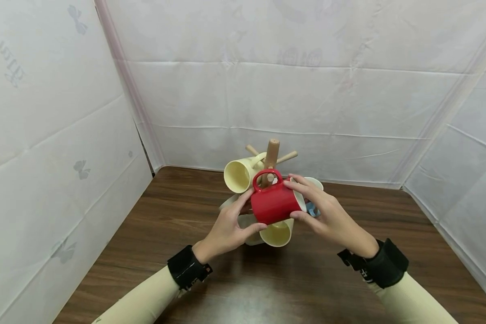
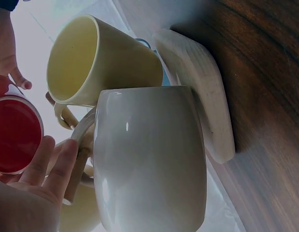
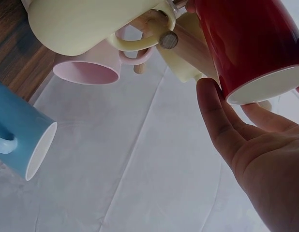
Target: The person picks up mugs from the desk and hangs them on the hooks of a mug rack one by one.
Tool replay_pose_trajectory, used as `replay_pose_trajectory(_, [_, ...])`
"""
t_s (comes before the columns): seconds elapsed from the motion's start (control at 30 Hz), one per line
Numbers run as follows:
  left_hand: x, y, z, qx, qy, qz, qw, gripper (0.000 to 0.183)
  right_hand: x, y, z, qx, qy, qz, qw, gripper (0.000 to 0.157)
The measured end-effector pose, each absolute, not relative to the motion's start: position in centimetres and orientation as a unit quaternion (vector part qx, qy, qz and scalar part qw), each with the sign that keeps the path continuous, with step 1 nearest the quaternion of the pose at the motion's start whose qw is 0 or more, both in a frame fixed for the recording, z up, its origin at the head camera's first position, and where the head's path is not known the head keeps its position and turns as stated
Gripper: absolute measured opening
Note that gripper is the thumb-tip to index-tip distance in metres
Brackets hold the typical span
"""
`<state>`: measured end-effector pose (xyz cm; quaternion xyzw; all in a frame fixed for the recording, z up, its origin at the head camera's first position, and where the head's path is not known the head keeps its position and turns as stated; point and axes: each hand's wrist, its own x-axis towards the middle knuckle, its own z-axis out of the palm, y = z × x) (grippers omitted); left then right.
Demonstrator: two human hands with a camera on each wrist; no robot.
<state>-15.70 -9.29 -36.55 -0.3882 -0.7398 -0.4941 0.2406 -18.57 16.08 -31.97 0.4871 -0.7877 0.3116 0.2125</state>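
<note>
A red mug [image 1: 273, 202] with a white inside lies on its side in the air, handle up, in front of a wooden mug tree [image 1: 272, 153]. My left hand [image 1: 227, 227] grips its base end between thumb and fingers. At the rim, my right hand [image 1: 326, 216] holds it with the thumb below and fingers above. The mug's red bottom [image 2: 16, 135] faces the left wrist camera, and its white rim [image 3: 265, 84] shows in the right wrist view. Close beside my left fingers hangs a white mug [image 2: 149, 159].
A cream-yellow mug [image 1: 239, 175] hangs high on the tree, another [image 1: 276, 234] low in front. A pink mug [image 3: 89, 67] and a blue mug [image 3: 26, 133] are on the far side. The tree's wooden base [image 2: 202, 96] stands on the brown table [image 1: 178, 211]; white sheets [image 1: 287, 99] surround it.
</note>
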Motion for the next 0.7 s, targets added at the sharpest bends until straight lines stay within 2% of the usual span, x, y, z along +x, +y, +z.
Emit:
replay_pose_trajectory(0.2, [-15.6, -9.1, -36.4, -0.376, -0.740, -0.506, 0.232, 0.078, -19.0, 16.1, -32.2, 0.486, -0.789, 0.313, 0.206, 0.075])
replay_pose_trajectory(0.7, [-16.1, -8.7, -36.6, -0.363, -0.731, -0.521, 0.250, 0.074, -19.8, 16.1, -32.3, 0.479, -0.794, 0.316, 0.200, 0.078])
